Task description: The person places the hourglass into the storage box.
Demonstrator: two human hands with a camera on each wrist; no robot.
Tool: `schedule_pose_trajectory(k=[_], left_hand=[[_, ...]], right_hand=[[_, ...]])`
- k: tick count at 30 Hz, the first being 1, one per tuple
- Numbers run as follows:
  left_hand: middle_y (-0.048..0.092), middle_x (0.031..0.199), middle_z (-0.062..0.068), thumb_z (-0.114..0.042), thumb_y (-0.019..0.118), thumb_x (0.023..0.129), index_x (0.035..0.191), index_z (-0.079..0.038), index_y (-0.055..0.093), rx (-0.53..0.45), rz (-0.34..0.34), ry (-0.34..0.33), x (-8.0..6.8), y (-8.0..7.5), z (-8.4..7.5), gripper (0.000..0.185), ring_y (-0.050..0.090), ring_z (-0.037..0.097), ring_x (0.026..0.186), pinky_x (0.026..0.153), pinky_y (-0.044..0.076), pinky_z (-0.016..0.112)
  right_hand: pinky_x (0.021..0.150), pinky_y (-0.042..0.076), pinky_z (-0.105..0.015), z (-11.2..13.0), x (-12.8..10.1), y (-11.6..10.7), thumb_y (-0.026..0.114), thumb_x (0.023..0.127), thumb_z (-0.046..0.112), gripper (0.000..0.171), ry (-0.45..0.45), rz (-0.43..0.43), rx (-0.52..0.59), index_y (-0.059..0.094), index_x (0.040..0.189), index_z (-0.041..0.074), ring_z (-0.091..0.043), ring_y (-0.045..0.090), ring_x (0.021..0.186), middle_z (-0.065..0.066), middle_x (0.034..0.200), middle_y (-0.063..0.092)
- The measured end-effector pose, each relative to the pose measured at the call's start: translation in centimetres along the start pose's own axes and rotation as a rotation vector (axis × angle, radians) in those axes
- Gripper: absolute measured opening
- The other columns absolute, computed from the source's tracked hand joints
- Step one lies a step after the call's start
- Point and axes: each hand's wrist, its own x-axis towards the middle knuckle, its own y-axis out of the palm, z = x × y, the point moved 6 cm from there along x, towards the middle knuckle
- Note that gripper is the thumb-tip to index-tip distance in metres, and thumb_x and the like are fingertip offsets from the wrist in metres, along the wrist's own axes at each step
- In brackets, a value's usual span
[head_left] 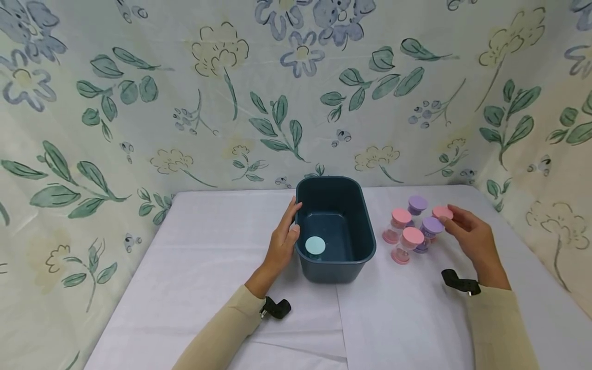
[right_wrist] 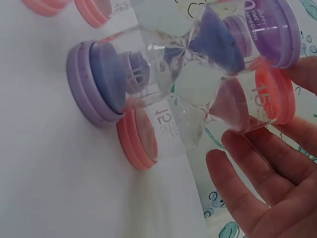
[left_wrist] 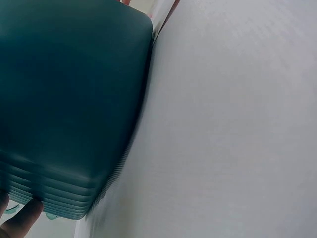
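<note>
From the head view, the left hand [head_left: 282, 241] lies with straight fingers against the teal bin [head_left: 356, 246] at mid-table [head_left: 208, 267]. At 3 o'clock, the right hand [head_left: 469, 234] pinches a pink sand timer [head_left: 442, 212]. Left wrist view: bin wall [left_wrist: 69, 99], blurred. Right wrist view: fingers [right_wrist: 257, 193] grasp the timer [right_wrist: 270, 96]

Upright pink-capped sand timer [head_left: 442, 214] beside others

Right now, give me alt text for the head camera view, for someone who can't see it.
A person's left hand rests against a dark teal bin holding a light blue sand timer, while the right hand grips a pink-capped timer among pink and purple ones on a white tablecloth.
</note>
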Motion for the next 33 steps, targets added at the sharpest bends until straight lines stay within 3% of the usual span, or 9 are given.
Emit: schedule_pose_trajectory(k=[4,11,19,23,33], left_hand=[[0.016,0.160,0.011,-0.024,0.034,0.102,0.151,-0.008,0.030,0.018,-0.010,0.003,-0.1,0.3,1.9,0.051,0.015,0.021,0.147,0.116,0.019,0.044],[0.016,0.161,0.007,-0.041,0.030,0.102,0.152,-0.015,0.030,0.026,-0.008,-0.004,-0.3,0.3,2.3,0.056,0.014,0.016,0.147,0.117,0.019,0.041],[0.016,0.161,0.000,-0.037,0.031,0.102,0.152,-0.016,0.030,0.030,-0.005,-0.015,-0.4,0.3,2.3,0.054,0.014,0.014,0.147,0.117,0.019,0.040],[0.016,0.161,0.000,-0.043,0.030,0.102,0.152,-0.017,0.030,0.034,-0.005,-0.014,-0.5,0.3,2.3,0.057,0.014,0.014,0.147,0.116,0.019,0.042],[0.015,0.161,0.000,-0.042,0.030,0.102,0.151,-0.013,0.030,0.033,-0.004,-0.002,-0.7,0.4,2.4,0.057,0.015,0.016,0.147,0.116,0.019,0.045]], right_hand=[[0.100,0.037,-0.060,0.0,0.1,0.4,0.052,0.088,0.060,0.082,0.034,0.040,0.055,0.025,0.154,0.019,-0.044,0.038,0.132,-0.023,0.151,0.034],[0.100,0.037,-0.058,-0.2,0.2,0.8,0.053,0.088,0.059,0.084,0.041,0.062,0.087,0.023,0.154,0.016,-0.045,0.038,0.133,-0.022,0.153,0.031],[0.097,0.041,-0.052,-0.3,0.0,0.8,0.053,0.088,0.060,0.082,0.016,0.054,0.063,0.028,0.153,0.016,-0.038,0.047,0.127,-0.023,0.146,0.042],[0.094,0.043,-0.047,-0.4,-0.1,0.8,0.052,0.090,0.058,0.079,-0.023,0.040,0.031,0.032,0.151,0.013,-0.032,0.053,0.120,-0.022,0.141,0.047],[0.095,0.042,-0.054,-0.5,-0.3,0.8,0.051,0.089,0.059,0.081,-0.021,-0.001,0.012,0.032,0.150,0.009,-0.040,0.051,0.122,-0.023,0.141,0.047]])
